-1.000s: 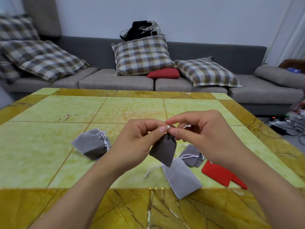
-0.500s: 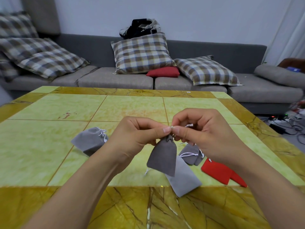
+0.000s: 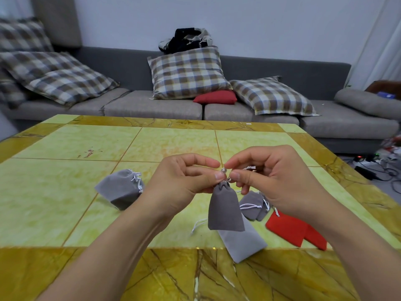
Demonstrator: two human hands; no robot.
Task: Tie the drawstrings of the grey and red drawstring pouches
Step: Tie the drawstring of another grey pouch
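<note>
Held grey velvet pouch, cinched: left hand and right hand pinch its white drawstrings; bare tabletop at 9 o'clock.

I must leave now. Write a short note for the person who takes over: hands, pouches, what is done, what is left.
Left hand and right hand pinch the white drawstring of the hanging grey pouch; knot in progress.
Cinched shut: grey pouch at left, small grey pouch.
Flat on the table, probably untied: light grey pouch, red pouches.
Left: finish this knot, then those.
</note>
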